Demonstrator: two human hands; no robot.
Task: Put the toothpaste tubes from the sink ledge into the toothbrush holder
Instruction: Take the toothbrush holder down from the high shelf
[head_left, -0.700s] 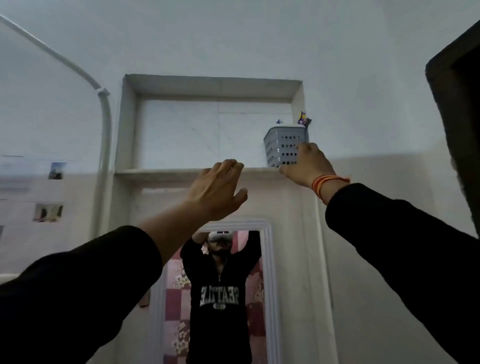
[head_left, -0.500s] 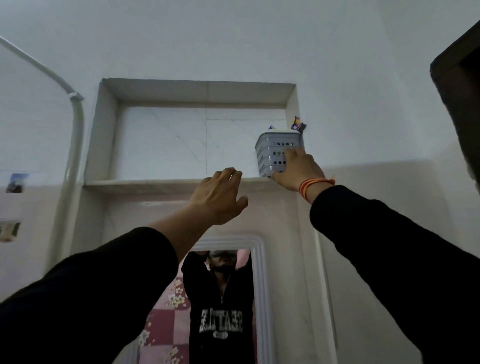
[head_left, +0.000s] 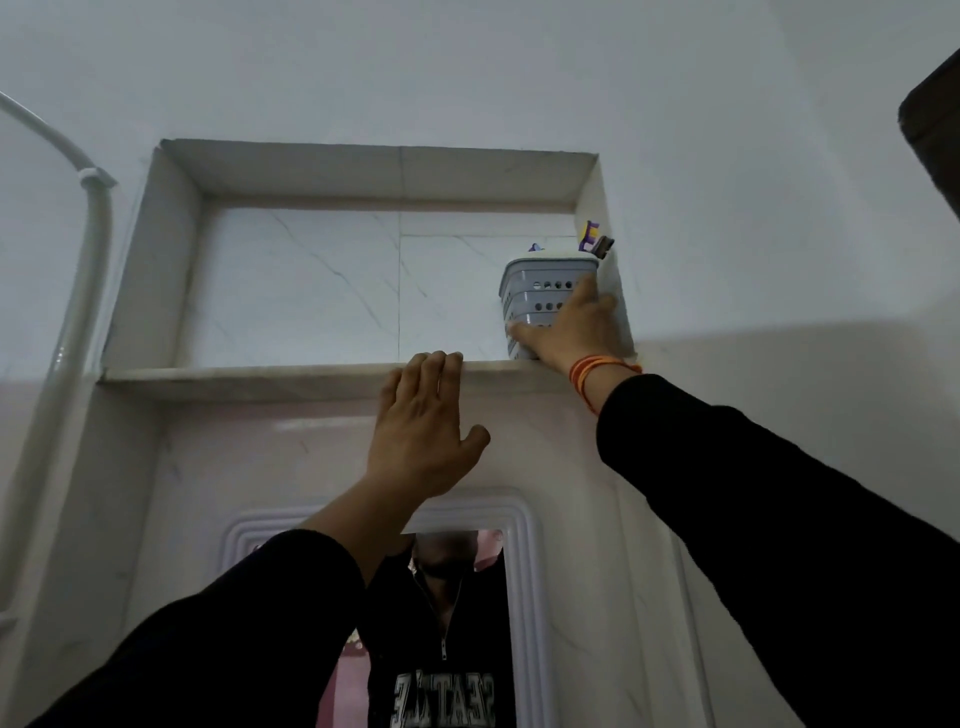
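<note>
A grey perforated toothbrush holder (head_left: 540, 291) stands at the right end of a high marble wall niche, on its shelf (head_left: 249, 375). Ends of purple and dark items (head_left: 595, 240) stick out of its top; I cannot tell which are toothpaste tubes. My right hand (head_left: 574, 330) is wrapped around the holder's front and right side, with an orange thread on the wrist. My left hand (head_left: 423, 421) is raised flat with fingers together, fingertips touching the front edge of the shelf, holding nothing.
A white pipe (head_left: 78, 291) runs up the wall left of the niche. Below the niche hangs a white-framed mirror (head_left: 519, 597) that reflects a person in a dark sweatshirt. A dark door edge (head_left: 935, 140) shows at the upper right.
The view has tilted up and closed in on the niche. My right hand has slid higher around the holder. My left hand has risen until its fingertips meet the shelf edge.
</note>
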